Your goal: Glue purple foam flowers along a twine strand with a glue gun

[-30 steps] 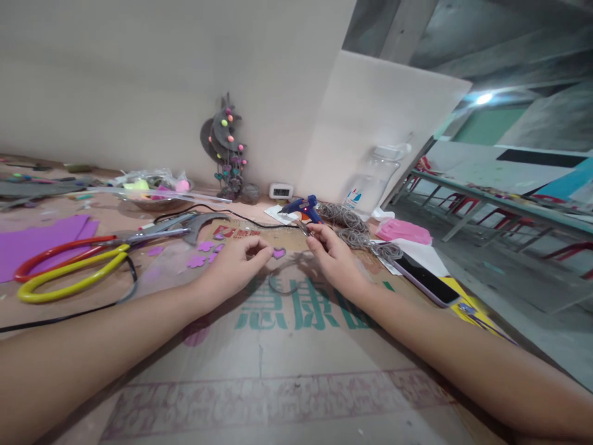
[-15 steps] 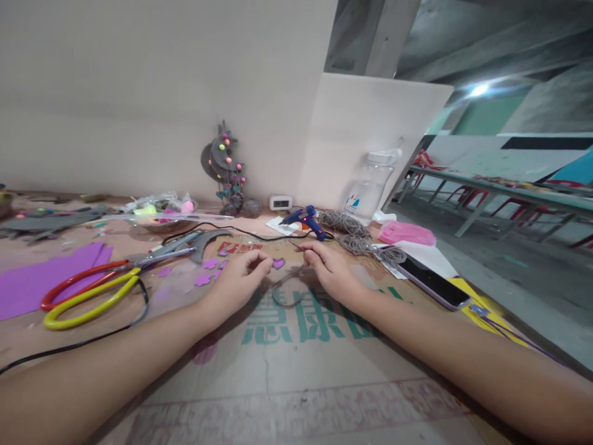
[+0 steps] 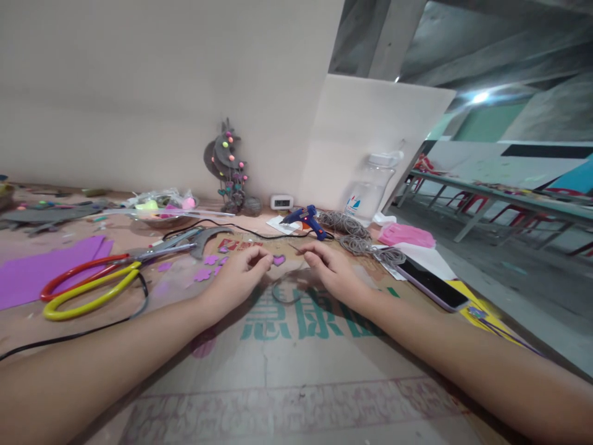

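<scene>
My left hand (image 3: 245, 270) is closed in a pinch, with a small purple heart (image 3: 278, 260) at its fingertips. The heart has a dark grey edging. My right hand (image 3: 330, 267) pinches a thin grey cord (image 3: 287, 302), whose end pokes out left of the fingertips. Below and between the hands the cord hangs in a loose loop over the printed cardboard (image 3: 278, 377). Several purple foam flowers (image 3: 202, 274) lie just left of my left hand. Behind the hands rests a blue glue gun (image 3: 309, 219), its nozzle towards the left.
Scissors with red and yellow handles (image 3: 92, 290) lie left by purple foam sheets (image 3: 50, 266). A black cable (image 3: 69, 335) crosses there. Grey cord coils (image 3: 354, 232), a bottle (image 3: 370, 188), a phone (image 3: 430, 283) and a pink packet (image 3: 407, 235) stand right. A decorated moon ornament (image 3: 226, 164) stands behind.
Both hands keep nearly the same place and pinch. The heart turns slightly to face me more, and the view shifts a little.
</scene>
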{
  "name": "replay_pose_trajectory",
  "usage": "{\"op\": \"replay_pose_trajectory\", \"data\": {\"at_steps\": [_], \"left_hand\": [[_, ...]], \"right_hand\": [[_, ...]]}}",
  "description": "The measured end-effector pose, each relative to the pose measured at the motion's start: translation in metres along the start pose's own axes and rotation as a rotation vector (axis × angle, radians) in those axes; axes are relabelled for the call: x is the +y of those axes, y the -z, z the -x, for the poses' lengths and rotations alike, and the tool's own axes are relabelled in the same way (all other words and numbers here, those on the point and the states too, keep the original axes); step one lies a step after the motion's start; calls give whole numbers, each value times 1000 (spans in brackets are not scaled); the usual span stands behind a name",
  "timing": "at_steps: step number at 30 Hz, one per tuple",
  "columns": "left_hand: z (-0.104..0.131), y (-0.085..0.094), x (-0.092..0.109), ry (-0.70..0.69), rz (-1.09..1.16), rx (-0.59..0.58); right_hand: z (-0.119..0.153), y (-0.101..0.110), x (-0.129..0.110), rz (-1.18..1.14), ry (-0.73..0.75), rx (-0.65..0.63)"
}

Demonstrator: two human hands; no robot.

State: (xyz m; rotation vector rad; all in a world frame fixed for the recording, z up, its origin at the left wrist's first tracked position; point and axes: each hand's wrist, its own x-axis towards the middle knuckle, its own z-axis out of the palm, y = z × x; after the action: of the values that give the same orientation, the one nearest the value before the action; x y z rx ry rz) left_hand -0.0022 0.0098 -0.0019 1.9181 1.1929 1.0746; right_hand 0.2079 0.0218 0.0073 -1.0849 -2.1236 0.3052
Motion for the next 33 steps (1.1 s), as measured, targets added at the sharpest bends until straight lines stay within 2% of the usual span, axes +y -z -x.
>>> {"op": "replay_pose_trajectory", "data": {"at_steps": [3,5,8,10,14,17,21,24,28,33], "left_hand": [[0,-1,-1,2,2,4],[0,-1,-2,12,17,-1],[0,-2,-4,21,46,-12],[0,-1,-5,17,38,-20],[1,0,-3,-23,-31,-13],[3,0,3,-94,-84,-14],[7,1,10,-191,-171,-18],[9,1,12,-228,-211,-31],[9,1,11,-246,-267,-68],[8,0,8,-270,-314,-108]], "right_hand": [[-4,22,-7,-10,76,-173],[-7,40,-9,-13,64,-308],[-13,61,-6,50,28,-405],[-16,65,-3,139,56,-412],[-14,51,-3,209,79,-227],[-7,30,-11,-71,-94,-160],[3,3,-26,-690,-348,-165],[9,-10,-33,-953,-458,-195],[11,-17,-33,-1123,-549,-247],[12,-20,-30,-1183,-573,-227]]}}
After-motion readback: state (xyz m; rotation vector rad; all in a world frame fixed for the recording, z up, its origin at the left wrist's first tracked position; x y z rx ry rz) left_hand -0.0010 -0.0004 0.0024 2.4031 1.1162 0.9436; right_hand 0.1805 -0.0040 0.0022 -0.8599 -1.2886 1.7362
